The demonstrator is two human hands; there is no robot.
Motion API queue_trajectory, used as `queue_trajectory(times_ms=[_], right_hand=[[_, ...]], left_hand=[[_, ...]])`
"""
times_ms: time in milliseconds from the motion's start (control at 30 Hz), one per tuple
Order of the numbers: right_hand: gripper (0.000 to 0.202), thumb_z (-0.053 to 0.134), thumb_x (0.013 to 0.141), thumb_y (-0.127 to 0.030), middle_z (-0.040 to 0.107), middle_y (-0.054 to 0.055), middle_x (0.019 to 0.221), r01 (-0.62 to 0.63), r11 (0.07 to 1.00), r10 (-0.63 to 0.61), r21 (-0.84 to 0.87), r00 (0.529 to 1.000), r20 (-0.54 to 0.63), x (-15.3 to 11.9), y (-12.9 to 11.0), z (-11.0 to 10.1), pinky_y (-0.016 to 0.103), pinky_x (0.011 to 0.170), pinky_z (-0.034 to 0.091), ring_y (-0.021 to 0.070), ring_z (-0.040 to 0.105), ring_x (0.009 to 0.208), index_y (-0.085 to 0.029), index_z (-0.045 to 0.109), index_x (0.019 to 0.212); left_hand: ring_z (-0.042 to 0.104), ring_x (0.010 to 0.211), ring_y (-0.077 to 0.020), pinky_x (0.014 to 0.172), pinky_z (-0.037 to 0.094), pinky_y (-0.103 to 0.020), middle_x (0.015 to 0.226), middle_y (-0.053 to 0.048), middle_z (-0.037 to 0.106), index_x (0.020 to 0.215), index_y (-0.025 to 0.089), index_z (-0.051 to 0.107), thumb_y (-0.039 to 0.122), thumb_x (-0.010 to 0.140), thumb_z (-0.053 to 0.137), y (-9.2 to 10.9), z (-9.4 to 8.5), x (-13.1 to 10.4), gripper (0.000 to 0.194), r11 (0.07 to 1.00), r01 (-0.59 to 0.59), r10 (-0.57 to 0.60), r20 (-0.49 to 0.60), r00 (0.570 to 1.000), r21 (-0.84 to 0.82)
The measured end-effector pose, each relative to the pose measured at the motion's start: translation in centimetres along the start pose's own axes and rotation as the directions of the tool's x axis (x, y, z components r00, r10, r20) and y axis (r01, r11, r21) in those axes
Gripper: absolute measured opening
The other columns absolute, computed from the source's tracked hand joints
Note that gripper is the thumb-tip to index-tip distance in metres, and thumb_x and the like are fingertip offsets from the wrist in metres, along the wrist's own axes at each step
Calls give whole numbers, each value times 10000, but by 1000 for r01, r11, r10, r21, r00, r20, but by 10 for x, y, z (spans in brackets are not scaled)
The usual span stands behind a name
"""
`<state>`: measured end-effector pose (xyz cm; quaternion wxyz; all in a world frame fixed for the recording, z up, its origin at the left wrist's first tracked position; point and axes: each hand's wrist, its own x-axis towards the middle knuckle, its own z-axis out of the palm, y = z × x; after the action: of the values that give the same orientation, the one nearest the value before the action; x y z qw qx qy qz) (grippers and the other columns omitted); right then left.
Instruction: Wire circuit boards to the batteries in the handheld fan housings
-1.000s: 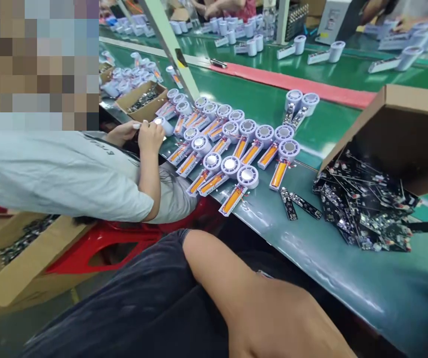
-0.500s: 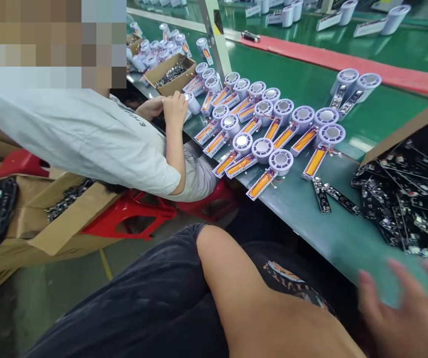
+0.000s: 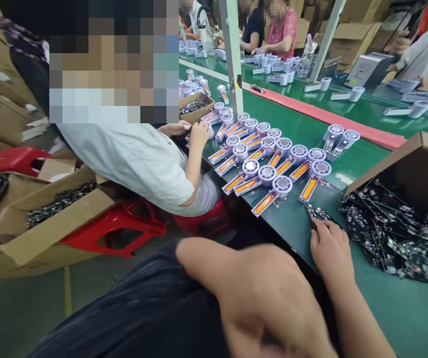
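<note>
Right hand (image 3: 332, 248) shifted — now touching loose circuit board (image 3: 310, 211), fans (image 3: 283, 185) unmoved

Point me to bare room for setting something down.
Bare: the bench right of the right forearm, on the near side of the board pile; also the green surface between the fan rows and red strip. Crowded: fan rows, board pile.
</note>
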<state>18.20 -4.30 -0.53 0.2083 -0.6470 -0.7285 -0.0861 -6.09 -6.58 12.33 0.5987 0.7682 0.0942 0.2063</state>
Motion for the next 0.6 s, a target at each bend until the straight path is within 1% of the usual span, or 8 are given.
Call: queue_trajectory(times_ms=[33, 67, 133, 200, 267, 367, 500, 600], right_hand=[[330, 452, 924, -201, 683, 141, 1046, 9, 1000, -9, 28, 1000, -9, -2, 6, 0, 444, 844, 508, 275, 623, 940, -172, 667, 1172], [344, 439, 915, -183, 691, 134, 1008, 6, 998, -5, 56, 1000, -15, -6, 12, -1, 439, 847, 511, 268, 631, 917, -164, 662, 1176], [351, 430, 902, -179, 704, 121, 947, -21, 995, 24, 99, 999, -22, -15, 23, -4, 424, 828, 516, 258, 643, 861, -155, 659, 1166], [324, 438, 899, -204, 715, 110, 916, -49, 990, 54, 134, 998, -38, -26, 32, -8, 406, 810, 521, 249, 651, 827, -164, 675, 1117], [285, 460, 903, -241, 729, 103, 924, -66, 982, 79, 178, 995, -66, -35, 37, -11, 389, 815, 527, 242, 665, 845, -178, 690, 1057], [257, 476, 903, -278, 740, 92, 923, -127, 961, 152, 246, 985, -84, -41, 38, -13, 386, 835, 530, 235, 673, 863, -196, 701, 997], [255, 506, 854, -311, 744, 92, 937, -271, 889, 294, 370, 956, -4, -38, 33, -14, 396, 836, 522, 240, 669, 884, -212, 717, 959], [250, 600, 769, -334, 746, 99, 912, -494, 671, 543, 553, 835, 87, -35, 34, -17, 398, 794, 508, 242, 654, 836, -202, 741, 928]], left_hand=[[741, 945, -213, 888, 596, -290, 928, -71, 764, 1034, 276, 749, 611, 859, 517, -12, -11, -3, 443, 998, 0, 4, -63, 998, 69], [726, 994, -207, 965, 570, -321, 996, -77, 766, 1064, 254, 733, 510, 925, 446, -26, -21, -6, 409, 954, 105, -3, -342, 940, 280], [630, 1221, -253, 1111, 481, -437, 1265, -113, 696, 1228, 208, 660, 388, 942, 459, -55, -38, -13, 393, 718, 520, -50, -711, 701, 462], [521, 1355, -316, 1150, 433, -513, 1456, -162, 560, 1393, 156, 530, 401, 908, 563, -81, -48, -16, 545, 501, 728, -204, -754, 625, 467], [503, 1366, -334, 1137, 443, -512, 1484, -168, 524, 1477, 147, 422, 415, 897, 617, -99, -49, -14, 668, 373, 767, -306, -711, 633, 522], [563, 1303, -315, 1075, 495, -451, 1438, -170, 547, 1501, 134, 354, 372, 915, 607, -108, -37, 2, 682, 278, 779, -364, -689, 626, 561], [602, 1263, -309, 996, 535, -398, 1403, -181, 567, 1505, 121, 313, 458, 903, 626, -99, -6, 33, 758, 309, 734, -411, -612, 676, 604], [648, 1185, -326, 948, 547, -410, 1355, -203, 610, 1538, 87, 272, 595, 884, 610, -84, 10, 51, 895, 407, 611, -452, -431, 781, 679]])
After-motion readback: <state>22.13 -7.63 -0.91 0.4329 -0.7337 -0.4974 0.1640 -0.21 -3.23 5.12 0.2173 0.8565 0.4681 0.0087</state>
